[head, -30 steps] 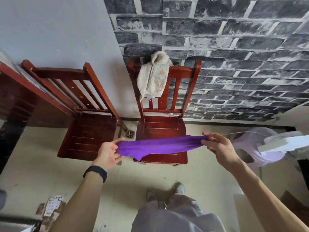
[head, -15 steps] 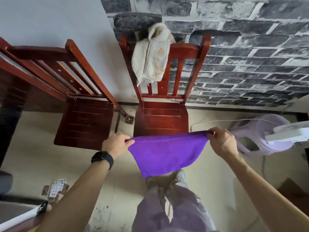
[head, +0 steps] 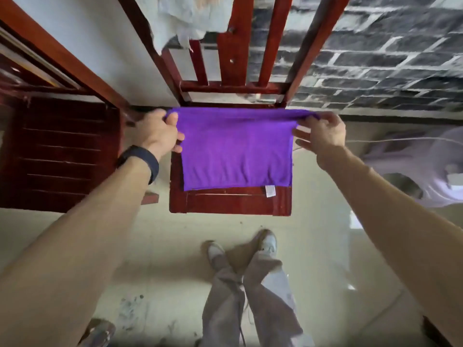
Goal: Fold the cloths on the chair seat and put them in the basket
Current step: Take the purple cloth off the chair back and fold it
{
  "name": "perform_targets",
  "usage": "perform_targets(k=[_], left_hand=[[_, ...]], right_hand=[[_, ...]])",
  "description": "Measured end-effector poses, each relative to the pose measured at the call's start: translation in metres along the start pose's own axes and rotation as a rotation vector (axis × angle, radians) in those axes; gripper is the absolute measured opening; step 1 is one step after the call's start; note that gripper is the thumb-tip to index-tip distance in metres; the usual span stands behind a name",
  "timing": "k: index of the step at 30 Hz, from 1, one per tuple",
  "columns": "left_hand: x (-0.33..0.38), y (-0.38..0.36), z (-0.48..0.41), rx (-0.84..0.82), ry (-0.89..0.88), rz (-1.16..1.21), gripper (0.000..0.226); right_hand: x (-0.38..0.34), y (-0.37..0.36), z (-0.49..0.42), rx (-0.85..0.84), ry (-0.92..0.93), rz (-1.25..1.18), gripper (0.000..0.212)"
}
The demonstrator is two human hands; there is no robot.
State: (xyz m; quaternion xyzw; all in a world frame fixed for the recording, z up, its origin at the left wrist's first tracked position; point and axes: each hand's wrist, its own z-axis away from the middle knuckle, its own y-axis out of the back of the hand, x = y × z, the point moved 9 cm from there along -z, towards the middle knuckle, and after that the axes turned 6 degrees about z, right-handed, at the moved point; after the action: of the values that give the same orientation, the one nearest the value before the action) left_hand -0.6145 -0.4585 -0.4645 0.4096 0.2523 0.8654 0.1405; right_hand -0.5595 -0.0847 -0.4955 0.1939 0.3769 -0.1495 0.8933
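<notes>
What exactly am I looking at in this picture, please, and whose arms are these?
There is no machine here. A person wears a wide-angle camera on the head, which looks forward and down, so the arms, legs and shoes in view are the person's own. The left hand, with a dark band at the wrist, and the right hand each pinch a far corner of a purple cloth, spread over the seat of a red wooden chair. A small white label shows at the cloth's near right corner. A pale cloth hangs on the chair's back. A second red chair stands on the left and a pale lilac plastic object, blurred, lies on the right.
</notes>
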Motion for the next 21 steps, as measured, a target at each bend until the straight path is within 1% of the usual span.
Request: perform_targets(k=[1,2,3,4,5,6,8,9,11,13,14,16,18,21], left_hand=[[-0.004,-0.006,-0.011,-0.016,0.021,0.078,0.017],[-0.009,-0.015,-0.020,-0.063,0.043,0.178,0.030],[-0.014,-0.025,-0.026,-0.120,0.061,0.280,0.048],[-0.019,-0.033,-0.029,-0.165,0.067,0.327,0.065],[-0.028,-0.039,-0.030,-0.188,0.055,0.302,0.075],[-0.038,-0.044,-0.030,-0.188,0.028,0.227,0.079],[-0.077,-0.053,-0.031,-0.150,0.031,-0.001,0.074],[-0.102,-0.055,-0.030,-0.118,0.081,-0.123,0.070],[-0.150,-0.056,-0.022,-0.063,0.242,-0.316,0.064],[-0.182,-0.060,-0.015,-0.048,0.346,-0.382,0.062],[-0.193,-0.063,-0.015,-0.045,0.355,-0.379,0.060],[-0.206,-0.069,-0.021,-0.018,0.326,-0.366,0.052],[-0.209,-0.074,-0.025,-0.027,0.264,-0.390,0.037],[-0.202,-0.074,-0.024,-0.084,0.202,-0.422,0.035]], right_hand=[[0.000,-0.010,-0.009,-0.049,0.001,-0.021,0.025],[0.001,-0.020,-0.017,-0.108,0.001,-0.037,0.040],[0.007,-0.026,-0.025,-0.151,-0.003,-0.019,0.057],[0.012,-0.030,-0.029,-0.173,0.004,0.026,0.071],[0.024,-0.031,-0.033,-0.170,0.015,0.107,0.078],[0.040,-0.029,-0.036,-0.154,0.019,0.213,0.079],[0.090,-0.015,-0.040,-0.077,-0.042,0.516,0.069],[0.118,-0.006,-0.039,-0.034,-0.100,0.659,0.067],[0.170,0.008,-0.037,-0.010,-0.188,0.858,0.066],[0.196,0.012,-0.036,-0.002,-0.195,0.931,0.057],[0.199,0.011,-0.036,0.015,-0.170,0.933,0.051],[0.196,0.008,-0.040,0.062,-0.089,0.927,0.042],[0.187,0.007,-0.041,0.094,-0.031,0.929,0.035],[0.175,0.010,-0.039,0.107,-0.034,0.991,0.028]])
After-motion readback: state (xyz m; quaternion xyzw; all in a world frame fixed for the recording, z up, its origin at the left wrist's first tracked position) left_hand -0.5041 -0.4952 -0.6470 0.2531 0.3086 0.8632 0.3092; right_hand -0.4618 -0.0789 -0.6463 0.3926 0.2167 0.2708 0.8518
